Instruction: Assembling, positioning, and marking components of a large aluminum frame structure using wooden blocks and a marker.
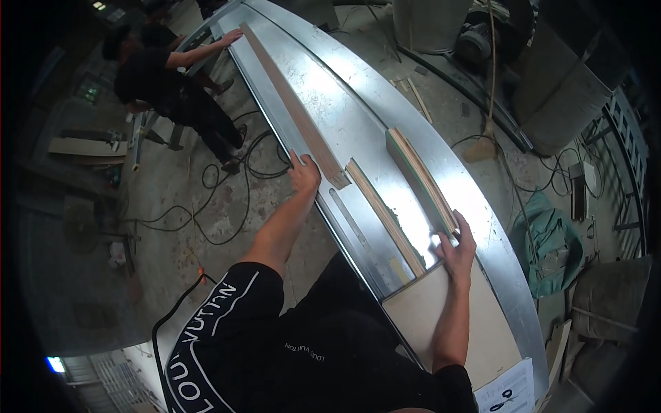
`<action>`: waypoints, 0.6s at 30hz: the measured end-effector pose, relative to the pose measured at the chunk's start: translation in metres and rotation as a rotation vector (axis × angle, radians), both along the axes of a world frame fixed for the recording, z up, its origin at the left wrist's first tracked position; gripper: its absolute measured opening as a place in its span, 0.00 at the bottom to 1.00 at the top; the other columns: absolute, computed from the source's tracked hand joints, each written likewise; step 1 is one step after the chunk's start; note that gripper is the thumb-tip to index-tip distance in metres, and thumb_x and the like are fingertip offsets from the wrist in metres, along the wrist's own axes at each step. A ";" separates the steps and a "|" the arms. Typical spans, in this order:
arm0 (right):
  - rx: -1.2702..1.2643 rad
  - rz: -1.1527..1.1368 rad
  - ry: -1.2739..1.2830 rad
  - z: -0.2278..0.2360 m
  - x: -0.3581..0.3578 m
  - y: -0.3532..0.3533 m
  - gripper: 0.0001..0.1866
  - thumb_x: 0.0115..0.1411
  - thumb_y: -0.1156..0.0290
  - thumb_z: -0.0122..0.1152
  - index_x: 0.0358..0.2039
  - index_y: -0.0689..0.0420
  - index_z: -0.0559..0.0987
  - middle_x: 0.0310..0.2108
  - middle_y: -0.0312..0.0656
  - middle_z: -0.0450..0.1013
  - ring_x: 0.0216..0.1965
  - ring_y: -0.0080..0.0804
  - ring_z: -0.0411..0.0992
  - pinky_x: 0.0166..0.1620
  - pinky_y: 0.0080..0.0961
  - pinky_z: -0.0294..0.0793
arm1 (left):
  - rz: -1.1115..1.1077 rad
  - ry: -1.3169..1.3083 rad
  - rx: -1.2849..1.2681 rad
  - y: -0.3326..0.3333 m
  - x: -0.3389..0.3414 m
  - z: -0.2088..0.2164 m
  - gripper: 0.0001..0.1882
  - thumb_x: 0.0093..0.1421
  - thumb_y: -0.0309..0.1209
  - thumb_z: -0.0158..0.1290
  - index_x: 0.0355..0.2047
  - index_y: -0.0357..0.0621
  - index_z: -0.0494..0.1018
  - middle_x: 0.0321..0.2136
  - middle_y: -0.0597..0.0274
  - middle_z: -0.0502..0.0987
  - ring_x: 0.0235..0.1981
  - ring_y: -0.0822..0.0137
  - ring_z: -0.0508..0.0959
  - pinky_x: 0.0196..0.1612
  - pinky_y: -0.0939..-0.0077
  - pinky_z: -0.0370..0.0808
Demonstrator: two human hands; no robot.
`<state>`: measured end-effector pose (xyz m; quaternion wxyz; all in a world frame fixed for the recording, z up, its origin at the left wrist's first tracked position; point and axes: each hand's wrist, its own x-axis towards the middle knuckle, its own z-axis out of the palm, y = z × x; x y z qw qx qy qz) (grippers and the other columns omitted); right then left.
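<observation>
The wearer I'm watching from my station has on a black short-sleeved cloth T-shirt [344,378]. Along its left sleeve [265,282] and shoulder I see large white block lettering [184,372], edged by a thin, angular white line [239,295]. Smaller white lettering [304,352] crosses the chest. The right sleeve [452,385] looks plain black to me. Below, I make out black trousers [334,286]. The left hand [305,175] and right hand [460,256] are bare.

Silvery grey on tabletop [323,72]; reddish brown on long board [296,107]; tan-and-green stripes on layered strips [421,180]; pale cream on panel [416,310].
</observation>
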<state>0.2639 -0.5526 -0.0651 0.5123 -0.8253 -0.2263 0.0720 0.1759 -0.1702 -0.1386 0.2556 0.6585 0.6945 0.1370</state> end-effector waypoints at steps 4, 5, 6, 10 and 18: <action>-0.035 -0.093 0.058 -0.003 0.001 0.001 0.26 0.48 0.81 0.57 0.50 0.57 0.67 0.42 0.49 0.71 0.41 0.37 0.73 0.42 0.29 0.73 | -0.005 0.000 0.013 0.000 0.002 -0.005 0.30 0.57 0.52 0.31 0.61 0.67 0.50 0.46 0.40 0.65 0.45 0.42 0.69 0.49 0.53 0.63; -0.044 -0.135 0.145 -0.004 0.002 0.001 0.25 0.48 0.81 0.58 0.49 0.58 0.67 0.40 0.49 0.72 0.39 0.36 0.74 0.40 0.28 0.73 | -0.011 0.008 0.006 0.002 0.002 -0.005 0.30 0.57 0.52 0.31 0.61 0.67 0.50 0.46 0.40 0.65 0.45 0.42 0.69 0.49 0.53 0.63; -0.055 -0.148 -0.003 -0.005 0.001 0.002 0.22 0.49 0.79 0.58 0.46 0.59 0.68 0.35 0.47 0.74 0.35 0.34 0.75 0.36 0.26 0.74 | -0.005 -0.014 0.009 0.002 0.001 -0.005 0.30 0.57 0.52 0.31 0.61 0.67 0.50 0.45 0.40 0.65 0.45 0.42 0.69 0.49 0.53 0.63; -0.037 -0.199 -0.023 -0.007 0.002 0.003 0.21 0.49 0.77 0.60 0.45 0.59 0.69 0.32 0.46 0.75 0.35 0.33 0.75 0.35 0.24 0.74 | -0.006 -0.035 0.015 0.005 0.002 -0.004 0.30 0.57 0.53 0.31 0.60 0.67 0.50 0.44 0.40 0.66 0.45 0.42 0.69 0.49 0.54 0.63; -0.030 -0.271 -0.128 -0.022 0.001 -0.004 0.20 0.50 0.78 0.60 0.44 0.60 0.70 0.32 0.43 0.73 0.34 0.28 0.74 0.29 0.21 0.74 | -0.013 -0.035 0.015 0.004 -0.002 -0.004 0.30 0.56 0.53 0.32 0.60 0.66 0.51 0.44 0.39 0.67 0.44 0.42 0.69 0.48 0.53 0.64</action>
